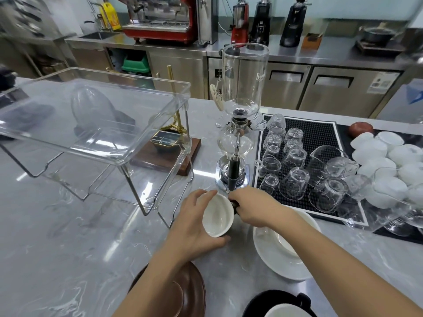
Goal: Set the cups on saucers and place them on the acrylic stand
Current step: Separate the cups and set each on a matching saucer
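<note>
- One cup (pixel 218 216), white inside and dark outside, is held tilted above the bench (pixel 68 248), its mouth turned toward the camera, near the bench's near edge at centre.
- Left hand (pixel 194 223): fingers curled round the cup's left side and underside, gripping it.
- Right hand (pixel 251 209): fingers pinched on the dark handle at the cup's right side.
- Saucers counted: one white saucer (pixel 270 257) right of the cup, partly under the right forearm; one brown saucer (pixel 192 291) at the near edge under the left forearm; one black saucer (pixel 258 303) at the near edge carrying a second white-lined cup (pixel 287 311), cut off by the frame.
- One acrylic stand (pixel 96 124) occupies the left half of the bench; its top tray carries nothing.
- One siphon brewer (pixel 238 124) stands just behind the hands.
- One black mat (pixel 320 133) toward the right edge holds more than ten upturned glasses; exact count cannot be told.
- Open bench surface lies in front of the stand, left of the hands.
</note>
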The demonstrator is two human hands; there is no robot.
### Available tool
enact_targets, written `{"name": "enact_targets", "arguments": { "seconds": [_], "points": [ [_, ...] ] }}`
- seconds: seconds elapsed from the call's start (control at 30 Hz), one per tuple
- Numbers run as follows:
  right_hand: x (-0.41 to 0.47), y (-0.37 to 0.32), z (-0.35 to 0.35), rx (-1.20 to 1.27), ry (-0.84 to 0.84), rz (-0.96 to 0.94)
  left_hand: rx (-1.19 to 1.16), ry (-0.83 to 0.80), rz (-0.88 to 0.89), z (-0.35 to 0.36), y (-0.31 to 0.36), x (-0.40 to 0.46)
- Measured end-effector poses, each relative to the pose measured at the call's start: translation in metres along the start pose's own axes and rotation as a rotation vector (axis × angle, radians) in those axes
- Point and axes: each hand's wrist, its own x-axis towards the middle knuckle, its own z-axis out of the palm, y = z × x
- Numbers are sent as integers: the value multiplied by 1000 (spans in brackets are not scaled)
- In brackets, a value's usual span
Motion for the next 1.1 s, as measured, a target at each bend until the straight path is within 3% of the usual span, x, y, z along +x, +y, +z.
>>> {"name": "enact_targets", "arguments": {
  "seconds": [0.57,1.1],
  "points": [
    [-45,-48,-13,-11,33,-163,2,138,48,-35,29,-79],
    [-63,-109,18,-72,22,-301,49,224,-105,-53,8,-166]
  ]
}}
